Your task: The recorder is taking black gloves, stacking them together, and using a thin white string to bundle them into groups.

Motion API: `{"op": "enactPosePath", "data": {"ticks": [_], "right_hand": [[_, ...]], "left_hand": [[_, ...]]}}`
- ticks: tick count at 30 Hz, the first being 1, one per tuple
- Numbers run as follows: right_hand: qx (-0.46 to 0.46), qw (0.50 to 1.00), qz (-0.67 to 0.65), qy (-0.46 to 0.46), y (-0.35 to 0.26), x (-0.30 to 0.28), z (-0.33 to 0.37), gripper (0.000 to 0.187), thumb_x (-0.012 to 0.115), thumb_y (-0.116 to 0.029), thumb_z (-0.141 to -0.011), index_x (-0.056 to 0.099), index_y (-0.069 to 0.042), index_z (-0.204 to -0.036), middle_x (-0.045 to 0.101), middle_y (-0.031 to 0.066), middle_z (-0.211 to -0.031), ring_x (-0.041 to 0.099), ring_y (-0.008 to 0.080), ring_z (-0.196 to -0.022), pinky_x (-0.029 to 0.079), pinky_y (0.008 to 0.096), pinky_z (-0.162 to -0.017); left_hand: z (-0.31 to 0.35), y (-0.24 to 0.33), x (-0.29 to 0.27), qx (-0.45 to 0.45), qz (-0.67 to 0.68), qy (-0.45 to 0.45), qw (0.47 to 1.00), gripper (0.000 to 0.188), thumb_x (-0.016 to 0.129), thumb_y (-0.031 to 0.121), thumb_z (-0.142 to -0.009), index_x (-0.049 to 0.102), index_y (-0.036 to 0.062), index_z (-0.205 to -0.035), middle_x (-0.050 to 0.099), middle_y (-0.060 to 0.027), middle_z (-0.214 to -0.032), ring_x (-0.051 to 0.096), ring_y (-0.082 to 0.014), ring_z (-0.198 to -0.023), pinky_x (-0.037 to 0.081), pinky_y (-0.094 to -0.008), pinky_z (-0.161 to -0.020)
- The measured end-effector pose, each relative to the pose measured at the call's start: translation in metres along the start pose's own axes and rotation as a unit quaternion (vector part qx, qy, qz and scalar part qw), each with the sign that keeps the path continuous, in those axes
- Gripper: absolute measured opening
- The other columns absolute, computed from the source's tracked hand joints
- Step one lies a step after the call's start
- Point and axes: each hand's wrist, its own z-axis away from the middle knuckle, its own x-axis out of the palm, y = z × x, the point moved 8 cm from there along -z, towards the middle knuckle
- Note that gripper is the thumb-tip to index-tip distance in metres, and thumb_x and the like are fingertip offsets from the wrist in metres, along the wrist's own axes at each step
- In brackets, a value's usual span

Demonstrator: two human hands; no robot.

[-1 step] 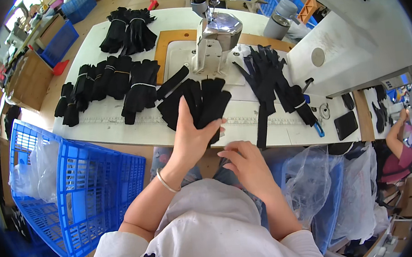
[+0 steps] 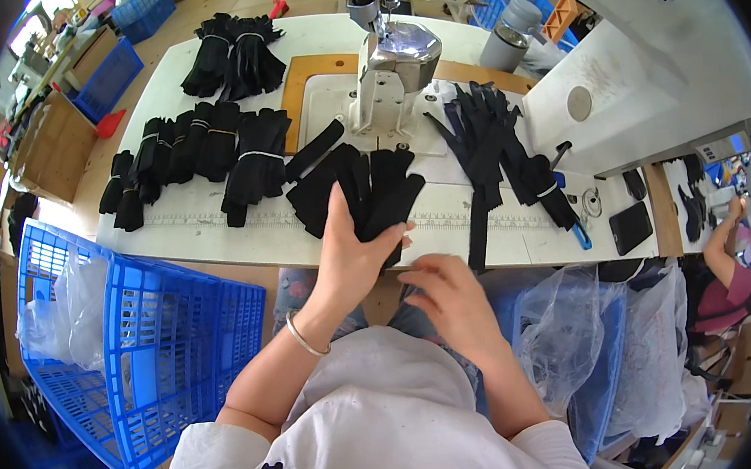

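My left hand (image 2: 351, 259) is closed round the lower end of a bundle of black fabric strips (image 2: 366, 182), which fans out over the table edge in front of the sewing machine (image 2: 398, 58). Its thumb and fingers press the strips together. To the right, just off the table's front edge, my right hand (image 2: 453, 304) hangs with loosely bent fingers apart and nothing seen in them. A single black strip (image 2: 315, 150) lies flat beyond the fan. More loose black strips (image 2: 483, 140) are heaped right of the machine.
Tied black bundles (image 2: 257, 160) lie along the left of the white table (image 2: 166, 83). A dark phone (image 2: 631, 228) rests at the right edge. Blue crates (image 2: 181, 359) stand at my left. Plastic bags (image 2: 645, 354) fill the lower right, with another person (image 2: 733, 284) beyond.
The fanned strips have shifted slightly, the right-hand ones tilting a little lower. My right hand has moved slightly, its fingers bending a bit more. The left hand keeps its hold.
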Motion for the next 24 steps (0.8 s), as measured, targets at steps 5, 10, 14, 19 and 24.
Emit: {"op": "enactPosePath", "data": {"ticks": [5,10,14,19,24], "right_hand": [[0.081,0.971,-0.095,0.206,0.013,-0.047,-0.019,0.034,0.073,0.0,-0.077,0.062,-0.003,-0.109,0.06,0.0082,-0.096,0.058,0.0178,-0.081,0.047,0.029,-0.068],[0.025,0.963,-0.11,0.245,0.018,-0.046,-0.035,0.028,0.073,0.001,-0.077,0.065,-0.005,-0.104,0.062,0.007,-0.099,0.059,0.0187,-0.083,0.047,0.0283,-0.067],[0.037,0.944,-0.203,0.256,0.028,-0.052,-0.035,0.015,0.066,0.005,-0.083,0.063,0.0,-0.097,0.063,0.0069,-0.097,0.06,0.0149,-0.085,0.047,0.0255,-0.074],[0.109,0.854,-0.438,0.26,0.054,-0.065,-0.031,0.009,0.06,0.002,-0.089,0.061,0.001,-0.098,0.063,0.0042,-0.09,0.057,0.0081,-0.073,0.047,0.0218,-0.067],[0.172,0.913,-0.353,0.106,0.05,-0.06,-0.032,0.006,0.065,-0.001,-0.088,0.062,0.0,-0.093,0.062,0.0029,-0.088,0.056,0.0057,-0.07,0.045,0.0204,-0.063]], "left_hand": [[0.025,-0.003,0.012,-0.007,-0.018,-0.016,1.0,0.06,0.059,-0.012,-0.084,0.032,0.0016,-0.137,0.059,-0.0133,-0.118,0.066,-0.0177,-0.098,0.057,-0.0288,-0.076],[0.031,-0.013,0.024,-0.069,0.021,-0.056,0.996,0.061,0.062,-0.01,-0.083,0.037,0.0038,-0.136,0.058,-0.0116,-0.119,0.065,-0.0168,-0.098,0.055,-0.0282,-0.08],[0.039,-0.024,0.033,-0.204,0.222,-0.122,0.946,0.054,0.058,0.01,-0.092,0.035,0.008,-0.141,0.056,-0.0128,-0.124,0.064,-0.0218,-0.102,0.056,-0.0357,-0.083],[0.044,-0.024,0.049,-0.302,0.467,-0.169,0.814,0.043,0.043,0.029,-0.103,0.035,0.0115,-0.141,0.053,-0.0098,-0.13,0.06,-0.0283,-0.11,0.058,-0.0452,-0.082],[0.038,-0.029,0.039,-0.253,0.36,-0.137,0.888,0.04,0.044,0.02,-0.103,0.036,0.0125,-0.141,0.053,-0.0094,-0.131,0.06,-0.0256,-0.11,0.058,-0.0443,-0.082]]}}
